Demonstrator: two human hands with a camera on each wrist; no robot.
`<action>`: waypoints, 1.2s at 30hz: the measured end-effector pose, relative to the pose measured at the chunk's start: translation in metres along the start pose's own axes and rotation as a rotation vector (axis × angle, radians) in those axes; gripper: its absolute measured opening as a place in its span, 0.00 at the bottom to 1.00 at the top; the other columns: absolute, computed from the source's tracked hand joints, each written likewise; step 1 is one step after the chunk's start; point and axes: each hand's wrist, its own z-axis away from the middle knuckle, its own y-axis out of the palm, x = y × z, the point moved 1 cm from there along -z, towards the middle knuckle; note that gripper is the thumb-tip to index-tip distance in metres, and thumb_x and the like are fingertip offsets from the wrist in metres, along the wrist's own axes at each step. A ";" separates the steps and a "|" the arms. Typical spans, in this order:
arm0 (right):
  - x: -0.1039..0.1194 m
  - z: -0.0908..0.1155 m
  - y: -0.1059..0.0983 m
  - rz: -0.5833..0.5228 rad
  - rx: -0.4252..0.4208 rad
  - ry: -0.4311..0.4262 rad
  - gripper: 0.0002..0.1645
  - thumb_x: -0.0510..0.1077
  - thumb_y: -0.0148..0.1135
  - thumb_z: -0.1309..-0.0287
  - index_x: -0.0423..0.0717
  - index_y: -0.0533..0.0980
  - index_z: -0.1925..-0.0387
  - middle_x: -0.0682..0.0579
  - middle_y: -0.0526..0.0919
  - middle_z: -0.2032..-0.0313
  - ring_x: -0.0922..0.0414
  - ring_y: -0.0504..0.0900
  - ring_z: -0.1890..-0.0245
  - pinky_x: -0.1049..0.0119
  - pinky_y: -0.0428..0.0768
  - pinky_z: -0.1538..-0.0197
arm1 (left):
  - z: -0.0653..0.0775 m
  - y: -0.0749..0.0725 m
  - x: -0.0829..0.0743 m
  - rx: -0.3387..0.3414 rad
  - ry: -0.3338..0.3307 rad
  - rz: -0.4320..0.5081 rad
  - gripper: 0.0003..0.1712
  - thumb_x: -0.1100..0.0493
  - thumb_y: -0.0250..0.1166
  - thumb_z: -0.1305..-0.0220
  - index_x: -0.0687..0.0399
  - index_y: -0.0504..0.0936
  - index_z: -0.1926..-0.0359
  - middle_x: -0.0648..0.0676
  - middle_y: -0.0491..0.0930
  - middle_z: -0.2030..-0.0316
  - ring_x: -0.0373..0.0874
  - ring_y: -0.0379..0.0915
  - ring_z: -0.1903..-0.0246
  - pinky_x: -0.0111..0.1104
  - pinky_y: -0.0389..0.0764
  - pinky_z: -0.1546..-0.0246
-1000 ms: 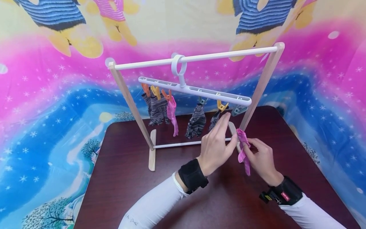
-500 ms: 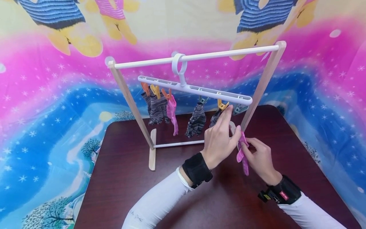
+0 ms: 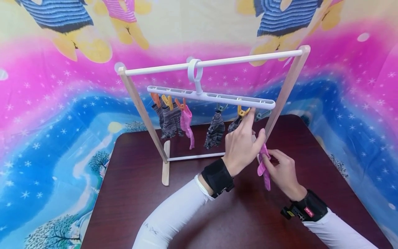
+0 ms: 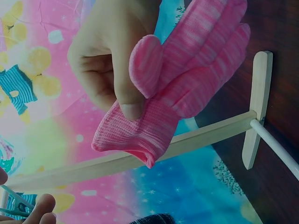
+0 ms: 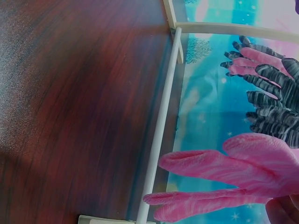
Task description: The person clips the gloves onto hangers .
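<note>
My right hand point(image 3: 283, 171) pinches a pink knit glove point(image 4: 187, 79) near its cuff; the glove's fingers point down toward the table. Up at the right end of a white clip hanger point(image 3: 230, 101), my left hand point(image 3: 242, 147) reaches with forefinger raised and thumb apart from it. Its fingertips lie around a green clip point(image 4: 18, 205) with nothing seen in it; whether they touch the clip I cannot tell. Beside them a yellow clip point(image 3: 243, 111) holds a grey striped glove point(image 3: 234, 125), partly hidden behind the left hand.
The hanger's ring hangs on the white rod point(image 3: 248, 60) of a wooden-legged rack point(image 3: 141, 110) on a dark red table point(image 3: 130, 200). Further left, clips hold a pink glove point(image 3: 186, 122) and several grey striped gloves point(image 3: 171, 121). A printed cloth point(image 3: 62, 138) surrounds the table.
My left hand has moved up and right to the hanger's end clip. The hanger's right end has risen and its left end dipped. My right hand stays nearly still with the glove.
</note>
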 end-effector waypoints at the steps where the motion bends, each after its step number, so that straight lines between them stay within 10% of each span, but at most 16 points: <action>1: 0.000 0.000 0.000 0.000 0.001 0.001 0.13 0.28 0.72 0.50 0.35 0.85 0.59 0.43 0.88 0.68 0.79 0.76 0.65 0.92 0.71 0.57 | -0.001 0.000 -0.001 -0.002 0.000 -0.008 0.37 0.50 0.59 0.28 0.52 0.61 0.23 0.48 0.84 0.54 0.32 0.78 0.72 0.20 0.57 0.85; 11: -0.002 -0.002 -0.001 0.005 0.006 -0.007 0.13 0.28 0.72 0.49 0.36 0.85 0.59 0.42 0.87 0.68 0.79 0.76 0.64 0.92 0.71 0.56 | -0.008 0.000 -0.006 -0.045 0.007 -0.098 0.31 0.46 0.61 0.30 0.51 0.71 0.30 0.47 0.86 0.49 0.32 0.78 0.73 0.20 0.58 0.83; 22: 0.000 -0.005 -0.002 -0.023 0.003 -0.036 0.13 0.28 0.70 0.48 0.36 0.85 0.59 0.43 0.87 0.68 0.83 0.73 0.63 0.92 0.71 0.55 | -0.019 -0.006 -0.011 -0.059 -0.002 -0.137 0.20 0.37 0.64 0.33 0.48 0.80 0.60 0.45 0.66 0.81 0.34 0.57 0.84 0.25 0.52 0.84; 36: 0.011 -0.018 -0.001 -0.058 -0.057 -0.062 0.12 0.27 0.71 0.50 0.35 0.85 0.60 0.40 0.87 0.67 0.79 0.74 0.64 0.89 0.71 0.54 | -0.025 -0.010 -0.010 -0.041 -0.004 -0.221 0.25 0.33 0.62 0.34 0.45 0.73 0.76 0.45 0.63 0.88 0.34 0.55 0.88 0.25 0.52 0.86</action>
